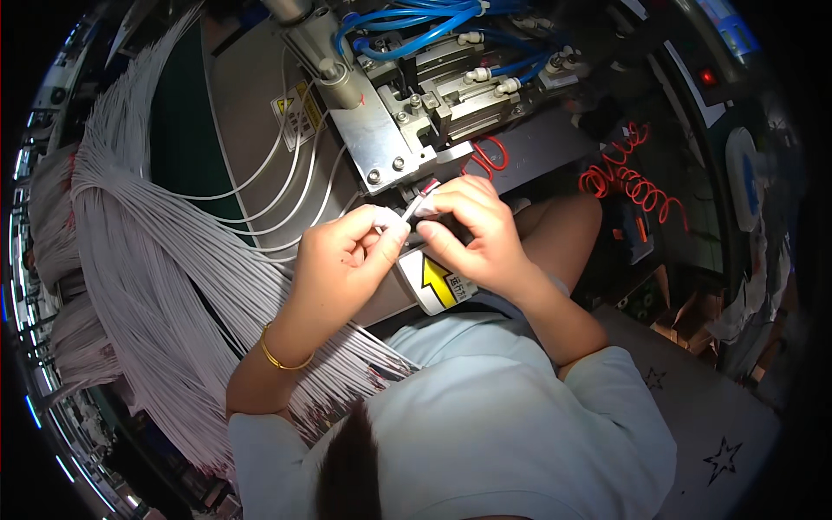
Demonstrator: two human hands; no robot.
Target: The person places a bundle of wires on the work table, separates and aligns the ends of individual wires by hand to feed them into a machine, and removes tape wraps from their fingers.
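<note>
White insulated cable (407, 211), thin and pale, ran between two bare hands held close together just in front of a metal machine. The left hand (347, 256) had its fingers curled shut, thumb and forefinger pinching the cable a little back from its end, seemingly to keep it steady. The right hand (472, 230) sat just beside it, fingers narrowed around the cable's tip, where short red and dark wire ends showed; that close grip looked suited to guiding or straightening the tip. A gold bangle (279, 357) circled the left wrist.

The cable end was right below a bolted steel bracket (381, 143) on the machine, near its working jaws, so the hands had little distance to cover. Above the bracket, blue air hoses (407, 26) looped over a block of pneumatic fittings. A yellow warning label (295, 113) was stuck on the grey panel to the left, and a yellow arrow sticker (438, 282) marked the front edge of the machine just under the hands.

A very large sheaf of identical white cables (147, 260) fanned across the person's left side, draped within easy reach of the left hand, probably as stock. Several single white cables arched from that sheaf over the panel. A coiled red cord (628, 182) lay off to the right, well apart from the hands. The person's pale blue shirt (494, 425) filled the lower part of the view.
</note>
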